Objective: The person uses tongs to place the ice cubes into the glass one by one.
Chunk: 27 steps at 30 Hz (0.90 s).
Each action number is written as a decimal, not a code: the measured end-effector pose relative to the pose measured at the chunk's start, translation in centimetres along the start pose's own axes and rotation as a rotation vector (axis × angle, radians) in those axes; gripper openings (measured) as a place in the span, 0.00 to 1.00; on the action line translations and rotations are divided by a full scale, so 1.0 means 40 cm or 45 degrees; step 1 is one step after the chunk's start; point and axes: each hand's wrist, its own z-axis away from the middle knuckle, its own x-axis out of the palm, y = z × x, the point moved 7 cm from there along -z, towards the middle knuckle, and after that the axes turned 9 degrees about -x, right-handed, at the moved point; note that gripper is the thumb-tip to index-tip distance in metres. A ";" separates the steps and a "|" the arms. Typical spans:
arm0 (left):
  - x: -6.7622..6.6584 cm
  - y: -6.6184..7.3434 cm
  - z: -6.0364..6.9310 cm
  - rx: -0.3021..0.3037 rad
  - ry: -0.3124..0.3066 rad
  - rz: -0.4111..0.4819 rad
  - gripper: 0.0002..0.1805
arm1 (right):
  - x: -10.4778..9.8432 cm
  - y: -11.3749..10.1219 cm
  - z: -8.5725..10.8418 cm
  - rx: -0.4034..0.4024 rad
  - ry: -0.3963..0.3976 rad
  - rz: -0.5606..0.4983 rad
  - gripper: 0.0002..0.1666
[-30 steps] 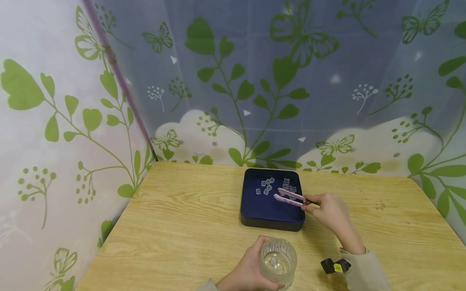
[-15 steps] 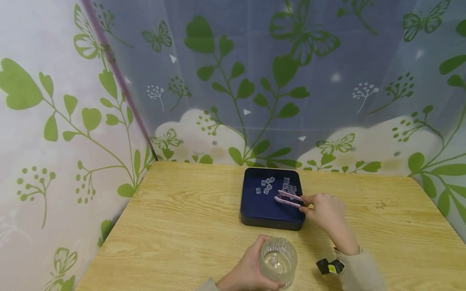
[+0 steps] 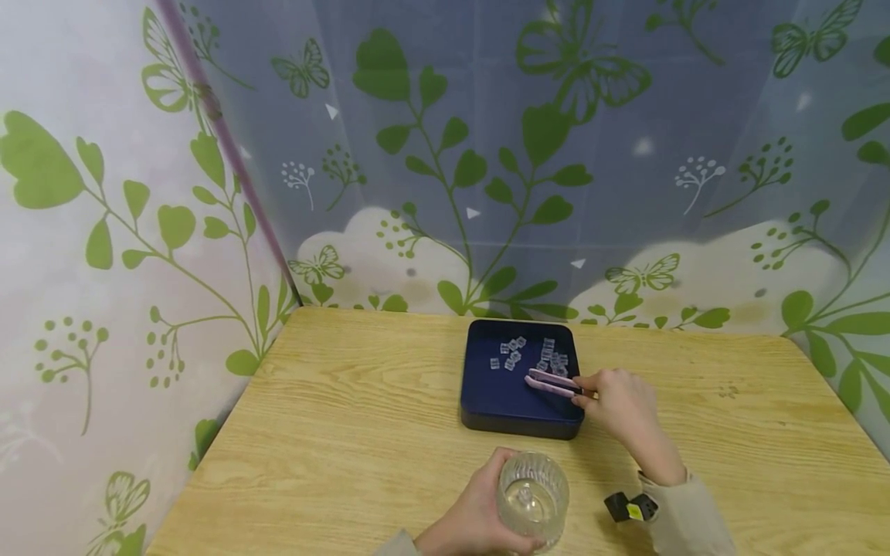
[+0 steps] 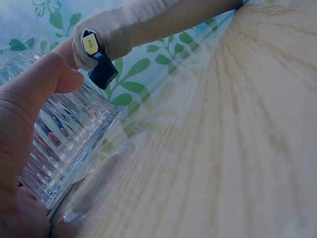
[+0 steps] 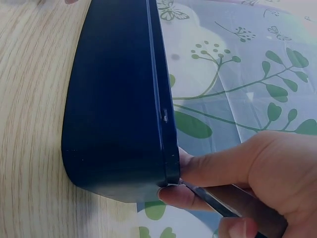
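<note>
Pink tongs with a dark handle [image 3: 552,384] are pinched between thumb and fingers of my right hand [image 3: 623,401]. Their tips reach low over a navy tray [image 3: 497,398], beside a cluster of small clear cubes [image 3: 548,351]. Whether a cube sits between the tips, I cannot tell. More clear cubes [image 3: 513,355] lie toward the tray's left. My left hand [image 3: 473,513] grips a ribbed clear glass [image 3: 533,494] in front of the tray; something small and clear lies at its bottom. The right wrist view shows the tray's outer wall [image 5: 114,99], hiding the tong tips.
The wood-grain table [image 3: 354,401] extends to both sides of the tray. Leaf-and-butterfly patterned cloth [image 3: 431,177] hangs behind and at the left. A black camera with a yellow label [image 3: 631,507] is worn at the right wrist.
The arms of the tongs have drawn closer together beside the right cluster of cubes. My right hand shifted slightly left, then stayed. The left hand and glass have hardly moved.
</note>
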 end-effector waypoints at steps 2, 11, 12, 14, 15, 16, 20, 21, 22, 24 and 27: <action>0.001 0.000 -0.001 0.000 -0.001 0.006 0.46 | -0.001 0.000 0.001 0.000 0.000 -0.008 0.15; 0.000 -0.003 -0.001 -0.021 -0.002 0.007 0.47 | -0.004 0.006 0.004 -0.006 0.028 -0.046 0.15; 0.000 -0.002 -0.001 -0.023 -0.003 0.004 0.47 | -0.004 0.007 0.004 -0.005 0.030 -0.048 0.15; -0.001 -0.001 -0.001 -0.021 -0.003 -0.002 0.47 | -0.006 0.007 0.004 -0.008 0.032 -0.052 0.15; -0.001 0.000 -0.001 -0.019 -0.004 -0.003 0.47 | -0.008 0.006 0.005 -0.011 0.038 -0.054 0.15; -0.001 0.000 -0.001 -0.019 -0.003 0.000 0.47 | -0.010 0.006 0.005 -0.014 0.042 -0.058 0.15; 0.000 0.001 -0.001 -0.005 0.002 0.003 0.47 | -0.016 0.004 0.006 -0.027 0.054 -0.056 0.15; 0.000 0.001 -0.001 -0.003 0.003 0.001 0.47 | -0.017 0.004 0.007 -0.029 0.058 -0.061 0.15; 0.000 0.001 -0.001 -0.001 0.004 0.001 0.47 | -0.018 0.005 0.008 -0.031 0.060 -0.064 0.15; 0.000 0.000 0.000 0.001 0.005 -0.006 0.47 | -0.020 0.005 0.011 -0.038 0.067 -0.070 0.15; -0.001 0.000 0.000 -0.004 0.006 -0.013 0.47 | -0.023 0.006 0.015 -0.052 0.079 -0.093 0.16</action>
